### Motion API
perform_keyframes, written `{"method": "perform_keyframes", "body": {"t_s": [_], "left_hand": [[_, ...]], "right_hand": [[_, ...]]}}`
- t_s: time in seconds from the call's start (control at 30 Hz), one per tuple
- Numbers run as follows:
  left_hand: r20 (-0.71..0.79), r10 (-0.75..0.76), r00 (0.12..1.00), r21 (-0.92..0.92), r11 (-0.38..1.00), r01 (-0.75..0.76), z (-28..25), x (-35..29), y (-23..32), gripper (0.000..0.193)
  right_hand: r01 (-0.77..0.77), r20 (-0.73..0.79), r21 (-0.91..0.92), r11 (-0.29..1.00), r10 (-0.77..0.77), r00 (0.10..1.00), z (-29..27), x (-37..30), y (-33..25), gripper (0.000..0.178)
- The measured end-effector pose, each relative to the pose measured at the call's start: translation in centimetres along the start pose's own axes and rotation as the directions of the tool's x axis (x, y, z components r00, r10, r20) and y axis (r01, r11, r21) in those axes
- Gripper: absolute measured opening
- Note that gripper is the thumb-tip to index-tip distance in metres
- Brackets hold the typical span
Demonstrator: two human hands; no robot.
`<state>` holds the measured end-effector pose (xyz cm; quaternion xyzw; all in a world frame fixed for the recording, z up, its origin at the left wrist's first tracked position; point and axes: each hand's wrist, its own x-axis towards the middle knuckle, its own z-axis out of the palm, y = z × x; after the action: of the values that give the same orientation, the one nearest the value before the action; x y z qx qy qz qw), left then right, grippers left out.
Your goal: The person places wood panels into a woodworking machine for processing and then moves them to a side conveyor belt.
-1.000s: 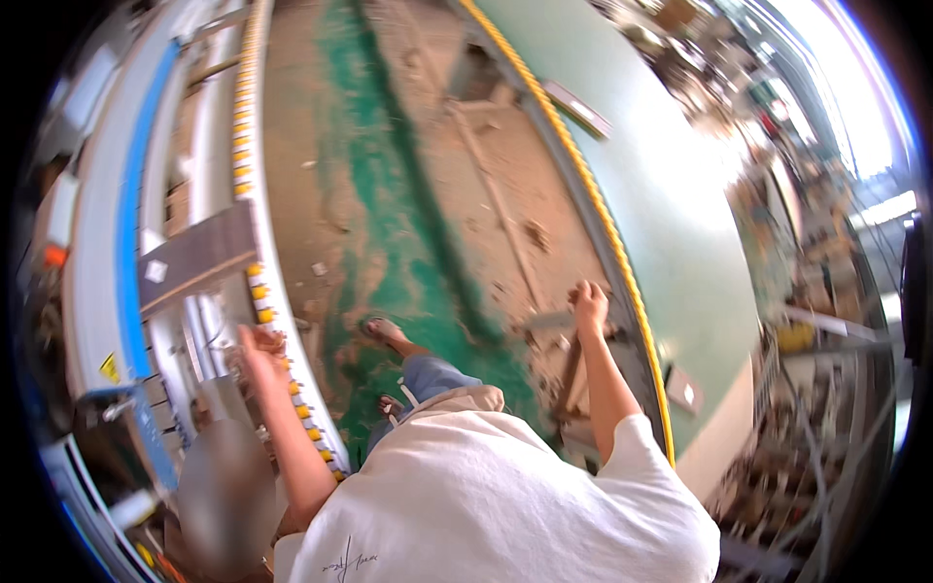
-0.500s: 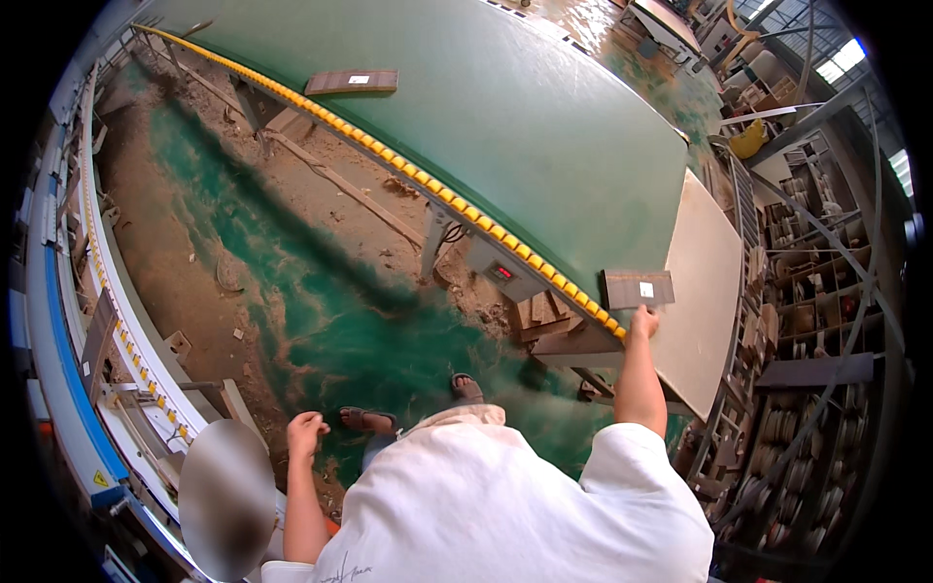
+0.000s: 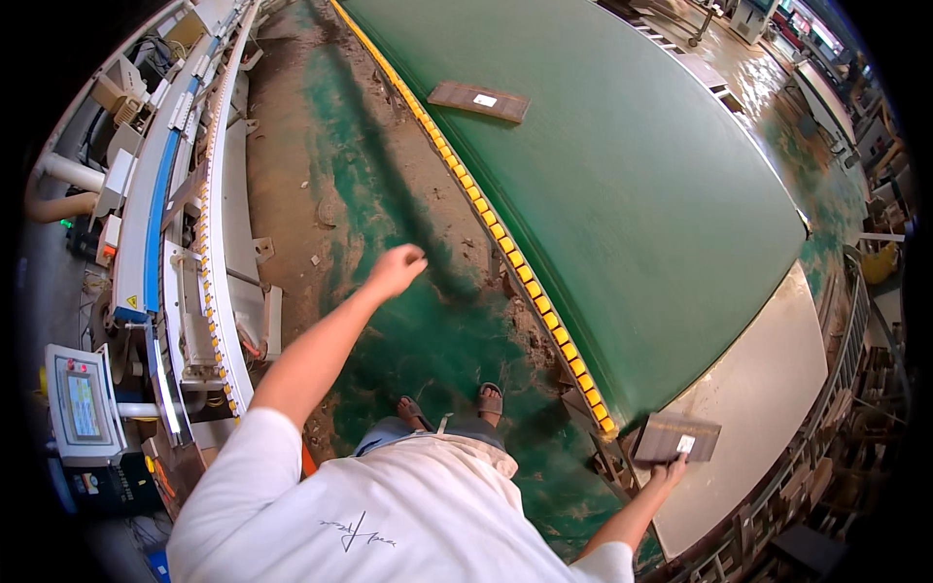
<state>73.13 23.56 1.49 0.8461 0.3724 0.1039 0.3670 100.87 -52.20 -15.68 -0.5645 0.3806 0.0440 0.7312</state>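
Observation:
A flat dark brown wooden board (image 3: 665, 439) with a small white label lies at the near end of the green conveyor belt, over the pale end table. My right hand (image 3: 669, 473) is on its near edge beside the label, a finger on top and the rest bent at the edge. My left hand (image 3: 397, 271) is raised over the floor between the two machines, fingers curled, with nothing visible in it. Farther up the belt (image 3: 622, 194) lies a second brown board (image 3: 479, 101), also labelled, touched by neither hand.
Yellow rollers (image 3: 525, 273) line the belt's left edge. The pale end table (image 3: 768, 389) adjoins its near end. On the left runs a long machine with a blue strip (image 3: 160, 209) and a control panel (image 3: 83, 403). Wooden pieces and racks stand at the right.
The view has turned. The near board has slid off the belt's end towards the pale table with my right hand at it. My left hand has risen from beside my body and reached forward.

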Motion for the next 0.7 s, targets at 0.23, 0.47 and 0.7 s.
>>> {"method": "perform_keyframes", "body": {"t_s": [0.23, 0.47, 0.7], "left_hand": [[0.09, 0.249, 0.964, 0.549, 0.795, -0.256, 3.9, 13.0, 12.2, 0.04], [-0.003, 0.203, 0.979, 0.716, 0.684, -0.14, 12.1, 23.2, 14.2, 0.06], [0.143, 0.029, 0.989, 0.753, 0.645, -0.128, 15.7, 25.8, 18.3, 0.091]], "right_hand": [[-0.041, 0.005, -0.148, 0.988, 0.043, 0.999, -8.8, -7.1, -1.6, 0.05], [-0.05, -0.252, -0.486, 0.873, -0.085, 0.964, -12.4, -16.8, -2.1, 0.062], [0.01, -0.137, -0.517, 0.856, -0.095, 0.986, -13.3, -19.6, -0.2, 0.057]]}}
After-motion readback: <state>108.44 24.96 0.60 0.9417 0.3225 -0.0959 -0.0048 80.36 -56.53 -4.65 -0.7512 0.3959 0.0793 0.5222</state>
